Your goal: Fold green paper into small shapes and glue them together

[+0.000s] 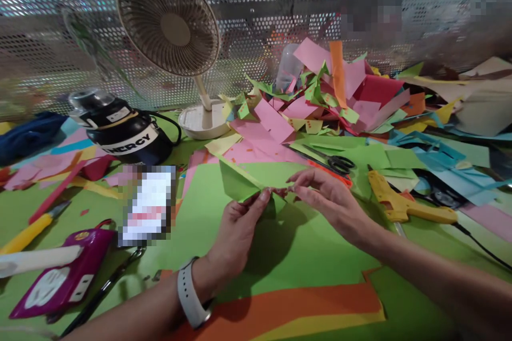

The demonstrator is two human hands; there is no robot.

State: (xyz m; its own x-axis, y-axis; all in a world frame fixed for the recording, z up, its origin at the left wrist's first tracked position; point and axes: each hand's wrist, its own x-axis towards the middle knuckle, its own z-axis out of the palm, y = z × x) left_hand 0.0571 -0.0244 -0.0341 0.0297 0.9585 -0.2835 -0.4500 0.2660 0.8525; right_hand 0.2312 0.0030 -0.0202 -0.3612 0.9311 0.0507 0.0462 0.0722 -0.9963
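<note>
My left hand (240, 226), with a white watch band on its wrist, pinches a folded piece of green paper (236, 178) between thumb and fingers. The paper stands up at a slant above the stack. Close by on the right, my right hand (336, 200) has its thumb and fingertips drawn together near the paper's lower corner. Whatever lies between those fingertips is too small to make out. Below both hands lies a large green sheet (320, 250), with orange paper (296, 303) showing under its front edge.
Black scissors (340, 162) and a yellow glue gun (400, 197) with a cord lie right. Paper scraps (276, 117) heap up behind. A fan (176, 29), black bottle (128, 136), phone (148, 205), purple pouch (68, 272) and yellow cutter (34, 229) occupy the left.
</note>
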